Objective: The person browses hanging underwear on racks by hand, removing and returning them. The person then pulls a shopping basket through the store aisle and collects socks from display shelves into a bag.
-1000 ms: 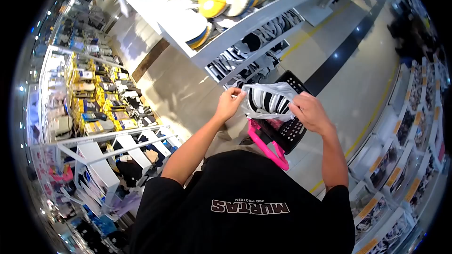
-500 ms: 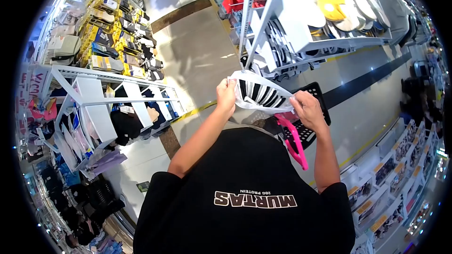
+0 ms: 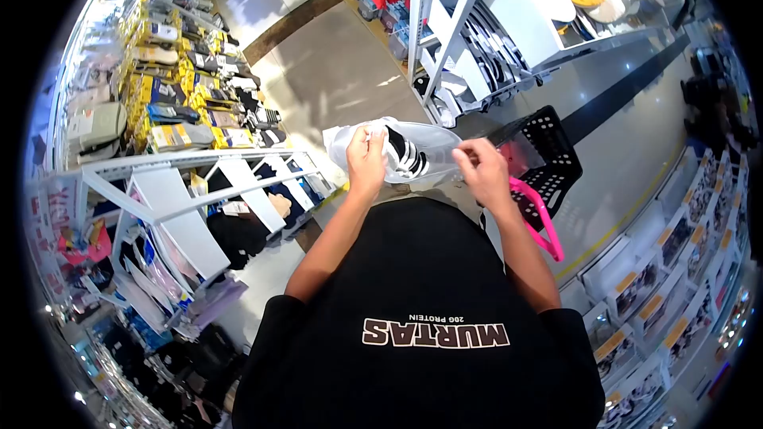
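A clear plastic bag [image 3: 433,143] is stretched between my two hands in front of my chest. Inside it lies a black-and-white striped item [image 3: 408,160], bunched toward the left part; its kind I cannot make out. My left hand [image 3: 366,165] is closed on the bag, thumb over the plastic beside the stripes. At the bag's right end, my right hand [image 3: 486,176] has its thumb and fingers bent together in a pinch on the plastic edge.
A black perforated shopping basket [image 3: 560,139] with a pink handle [image 3: 548,234] is just right of my right hand. White shelving [image 3: 509,8] stands ahead, and a rack of packaged socks [image 3: 183,71] on the left. Low white bins [image 3: 660,270] line the right side.
The bag has shifted left, and the striped item shows smaller and nearer my left hand. My right hand has moved left and turned. The basket appears farther right as the view shifts.
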`<state>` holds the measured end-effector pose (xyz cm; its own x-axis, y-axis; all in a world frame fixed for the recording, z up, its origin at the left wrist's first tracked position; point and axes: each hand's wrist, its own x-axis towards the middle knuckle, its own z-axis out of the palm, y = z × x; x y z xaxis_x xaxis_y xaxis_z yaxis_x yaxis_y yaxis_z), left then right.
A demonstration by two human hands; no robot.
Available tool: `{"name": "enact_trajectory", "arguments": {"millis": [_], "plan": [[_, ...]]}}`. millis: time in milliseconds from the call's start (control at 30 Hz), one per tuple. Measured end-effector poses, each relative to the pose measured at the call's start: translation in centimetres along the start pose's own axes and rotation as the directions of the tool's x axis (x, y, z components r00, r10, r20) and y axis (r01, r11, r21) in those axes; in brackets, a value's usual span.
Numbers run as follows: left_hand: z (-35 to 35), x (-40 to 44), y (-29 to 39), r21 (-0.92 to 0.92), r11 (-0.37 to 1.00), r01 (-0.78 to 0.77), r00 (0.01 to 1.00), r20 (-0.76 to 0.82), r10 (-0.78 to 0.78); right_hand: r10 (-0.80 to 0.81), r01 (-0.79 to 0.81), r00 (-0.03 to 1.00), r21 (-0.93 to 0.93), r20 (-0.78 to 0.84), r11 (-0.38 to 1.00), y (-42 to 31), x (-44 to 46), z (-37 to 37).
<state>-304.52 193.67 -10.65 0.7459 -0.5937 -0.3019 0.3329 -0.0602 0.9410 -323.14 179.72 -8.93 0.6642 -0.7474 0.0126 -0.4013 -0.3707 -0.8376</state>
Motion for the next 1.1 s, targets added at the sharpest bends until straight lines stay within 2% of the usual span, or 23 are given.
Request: {"name": "enact_trajectory", "arguments": {"millis": [100,133,167,233,267,300,367,467,533,633,767,867,933,967,1033,1067,1100], "plan": [[-1.0,0.8,-1.0,0.042,0.999,-0.023,1.0,0.013,0.023,-0.008,-0.037,0.972,0.183,0.237,0.982,-2.1,0.0,3.7],[-0.5,0.5,-0.1,0.031,0.999,0.015,1.0,-0.009,-0.015,-0.085,0.059,0.98,0.147,0.178,0.987,-2.6,0.0,5.4],[-0.4,0.5,-0.1,0.106,0.994,-0.034,0.999,0.006,0.034,-0.171,0.159,0.977,0.099,0.125,0.982,-2.8,0.3,7.2],[-0.5,0.3,-0.8,0.243,0.961,-0.136,0.991,0.031,0.132,-0.093,0.101,0.986,-0.047,0.14,0.994,-2.5,1.1,9.8],[-0.5,0.1,-1.2,0.255,0.946,-0.201,0.979,0.07,0.189,-0.098,0.113,0.985,-0.099,0.142,0.989,-2.7,1.4,10.0],[-0.6,0.0,-1.8,0.263,0.955,-0.135,0.99,0.061,0.123,-0.105,0.126,0.985,-0.15,0.138,0.981,-2.8,1.9,10.2],[-0.4,-0.1,-2.1,0.113,0.992,-0.052,0.998,0.032,0.049,-0.195,0.216,0.972,-0.187,0.128,0.958,-2.2,2.9,10.2],[-0.7,0.6,-3.2,0.254,0.964,-0.081,0.995,-0.03,0.092,-0.239,0.274,0.958,-0.254,0.159,0.928,-0.9,2.9,10.5],[0.0,0.2,-3.4,0.271,0.96,-0.076,0.997,0.027,0.071,-0.276,0.311,0.949,-0.291,0.154,0.905,-0.2,2.4,10.8],[0.8,-0.3,-3.6,0.246,0.968,-0.05,0.992,0.124,0.019,-0.184,0.26,0.964,-0.519,0.193,0.814,0.4,1.8,11.1],[1.3,-0.6,-3.1,0.265,0.963,-0.049,0.973,0.232,-0.014,-0.056,0.247,0.955,-0.673,0.292,0.698,2.6,1.4,11.7],[1.5,-0.5,-3.5,0.238,0.971,0.023,0.961,0.262,-0.088,-0.047,0.204,0.966,-0.635,0.255,0.745,4.5,0.0,12.9],[1.2,-0.1,-4.6,0.21,0.974,0.09,0.947,0.284,-0.149,0.08,0.079,0.953,-0.495,0.293,0.865,3.3,0.1,11.5],[0.9,0.2,-5.1,0.251,0.968,0.028,0.954,0.283,-0.1,0.139,0.009,0.936,-0.42,0.322,0.908,2.5,0.2,10.5],[0.1,0.6,-5.9,0.333,0.939,-0.089,0.96,0.281,-0.009,0.263,-0.226,0.933,-0.172,0.244,0.959,2.0,0.4,9.1],[-0.4,1.0,-6.4,0.346,0.933,-0.098,0.963,0.27,0.001,0.289,-0.259,0.935,-0.161,0.205,0.952,1.8,0.4,8.0],[-0.9,1.6,-7.1,0.36,0.927,-0.106,0.966,0.258,0.011,0.216,-0.209,0.964,-0.064,0.158,0.976,2.5,0.3,7.1]]}}
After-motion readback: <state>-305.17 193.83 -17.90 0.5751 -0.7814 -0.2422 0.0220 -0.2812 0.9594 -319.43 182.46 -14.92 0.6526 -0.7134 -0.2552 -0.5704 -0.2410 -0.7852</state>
